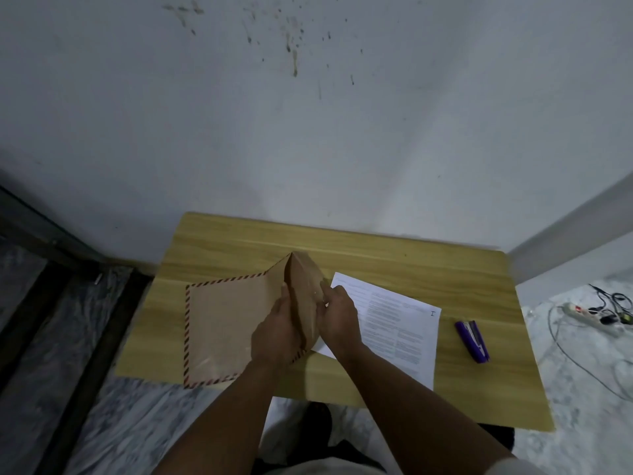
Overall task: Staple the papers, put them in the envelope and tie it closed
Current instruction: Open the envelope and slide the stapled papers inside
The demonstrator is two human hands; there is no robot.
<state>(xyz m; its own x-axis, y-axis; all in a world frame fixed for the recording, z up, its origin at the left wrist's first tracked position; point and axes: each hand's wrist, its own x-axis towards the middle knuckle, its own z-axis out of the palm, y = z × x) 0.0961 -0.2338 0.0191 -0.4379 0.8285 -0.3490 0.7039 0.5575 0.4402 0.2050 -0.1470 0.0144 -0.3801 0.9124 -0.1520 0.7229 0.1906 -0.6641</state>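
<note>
Presently | envelope [226, 323] lies left of papers [397, 330], mouth held up | left hand [277, 334] and right hand [337, 317] pinch its flap, apparently opening it for loading | stapler [472, 341] right of papers

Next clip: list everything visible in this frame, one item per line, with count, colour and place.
envelope: 1, brown with red-and-dark striped border, left half of the table, flap lifted
papers: 1 printed white stack, right of the envelope, flat on the table, sheet count unclear
stapler: 1, purple, right of the papers, lying alone on the table
table: 1, light wood, against the wall
wall: white, stained, behind the table
power strip: 1, white with dark plugs and cables, on the floor at far right
left hand: 1, holding the envelope flap from the left
right hand: 1, holding the flap from the right, over the papers' edge
</note>
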